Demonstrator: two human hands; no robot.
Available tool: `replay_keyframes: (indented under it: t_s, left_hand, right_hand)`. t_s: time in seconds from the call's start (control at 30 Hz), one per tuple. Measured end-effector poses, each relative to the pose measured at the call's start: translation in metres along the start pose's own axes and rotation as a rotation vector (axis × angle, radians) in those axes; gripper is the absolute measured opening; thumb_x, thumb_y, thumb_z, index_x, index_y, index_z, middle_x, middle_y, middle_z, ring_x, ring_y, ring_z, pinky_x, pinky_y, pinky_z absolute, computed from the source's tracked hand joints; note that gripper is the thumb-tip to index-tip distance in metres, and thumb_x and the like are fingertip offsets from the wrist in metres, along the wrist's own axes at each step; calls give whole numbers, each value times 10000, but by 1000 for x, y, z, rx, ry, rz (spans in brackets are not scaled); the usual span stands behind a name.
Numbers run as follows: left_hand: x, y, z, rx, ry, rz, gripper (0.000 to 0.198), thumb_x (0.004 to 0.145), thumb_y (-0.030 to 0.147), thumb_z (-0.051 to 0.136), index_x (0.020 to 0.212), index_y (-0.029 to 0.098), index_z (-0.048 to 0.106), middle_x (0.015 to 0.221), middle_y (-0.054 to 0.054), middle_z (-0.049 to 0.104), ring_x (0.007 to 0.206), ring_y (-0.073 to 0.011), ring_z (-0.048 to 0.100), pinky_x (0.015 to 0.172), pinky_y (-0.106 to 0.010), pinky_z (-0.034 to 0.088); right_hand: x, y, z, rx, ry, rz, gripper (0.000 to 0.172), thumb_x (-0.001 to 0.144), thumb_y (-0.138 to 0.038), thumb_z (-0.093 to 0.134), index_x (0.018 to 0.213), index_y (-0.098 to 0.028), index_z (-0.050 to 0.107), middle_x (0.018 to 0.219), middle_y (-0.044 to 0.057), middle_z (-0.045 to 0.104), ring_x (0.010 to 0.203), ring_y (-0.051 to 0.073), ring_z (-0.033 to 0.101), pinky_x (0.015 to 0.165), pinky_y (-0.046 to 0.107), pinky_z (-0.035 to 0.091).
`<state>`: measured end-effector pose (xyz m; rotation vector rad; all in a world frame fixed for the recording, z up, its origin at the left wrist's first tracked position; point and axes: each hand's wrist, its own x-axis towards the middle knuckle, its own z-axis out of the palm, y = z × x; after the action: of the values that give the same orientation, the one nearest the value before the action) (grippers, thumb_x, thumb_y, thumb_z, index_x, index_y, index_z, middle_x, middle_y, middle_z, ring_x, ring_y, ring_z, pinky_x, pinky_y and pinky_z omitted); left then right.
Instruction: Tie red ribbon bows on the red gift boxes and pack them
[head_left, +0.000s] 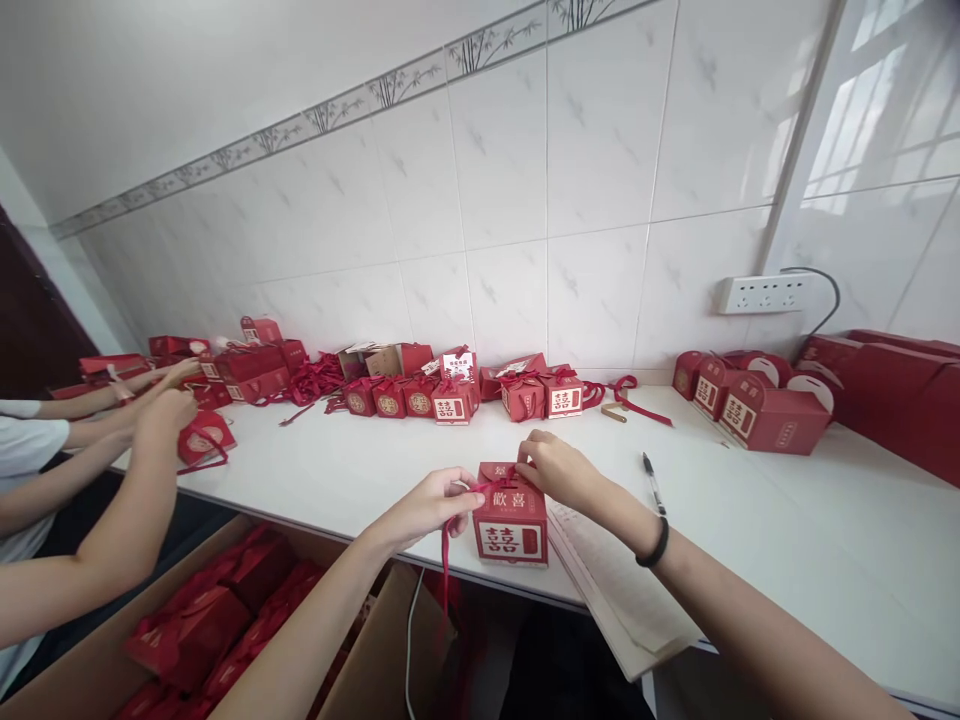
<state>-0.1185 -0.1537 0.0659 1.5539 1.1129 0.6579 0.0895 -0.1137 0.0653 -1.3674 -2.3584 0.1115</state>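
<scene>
A small red gift box (511, 540) with white and gold characters stands upright near the table's front edge. At its left side my left hand (439, 503) pinches a red ribbon (445, 560), whose tail hangs down past the table edge. The ribbon crosses the top of the box. My right hand (553, 466) is at the top right corner of the box, fingers bent and pressed together at the ribbon; what lies between its fingertips is hidden. A black band circles my right wrist.
Several red boxes (451, 400) line the wall, with more boxes (780, 415) at the right. An open notebook (622, 590) overhangs the front edge by a pen (652, 480). A carton (390, 640) of red boxes sits below. Other people's arms (142, 450) work at left.
</scene>
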Motion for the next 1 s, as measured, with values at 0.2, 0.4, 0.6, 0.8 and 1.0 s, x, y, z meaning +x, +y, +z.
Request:
replay_keyframes:
  t_s: [0.2,0.4,0.6,0.8,1.0]
  left_hand:
    - [14,-2,1,-271,114,-1,420,635,497,700,737,157,475,584,64,430,496,-50,407,492,-210,284]
    - [23,-15,-10,-32,126,-1,382,613,435,710,790,133,559,608,56,448,476,-36,323,471,-211,213]
    - [16,-15,-13,-117,-12,-54,310,656,396,687,693,138,519,474,99,301,435,-30,236,475,-208,185]
    - [11,-11,-6,-306,-65,-15,226,668,282,611,580,152,447,536,21,489,510,-81,455,546,-234,354]
    - [9,-13,1,-369,-77,-43,178,644,264,563,563,156,448,542,2,528,536,-102,493,564,-246,396]
  right_hand:
    - [-1,-6,-16,197,-54,46,265,790,-215,561,559,-161,445,617,15,499,600,129,478,548,239,323]
    - [-8,11,-26,528,-319,306,330,810,-354,532,560,-174,414,443,-47,360,412,79,315,415,231,235]
    - [-22,26,-26,696,-470,209,462,734,-550,608,563,-165,420,471,-44,363,438,72,321,411,215,242]
    - [-35,22,-26,906,-610,210,433,710,-537,644,763,-116,553,662,18,536,579,113,492,538,233,398]
    - [-41,24,-17,919,-466,241,335,751,-448,603,662,-136,517,611,-13,485,553,95,443,530,230,359]
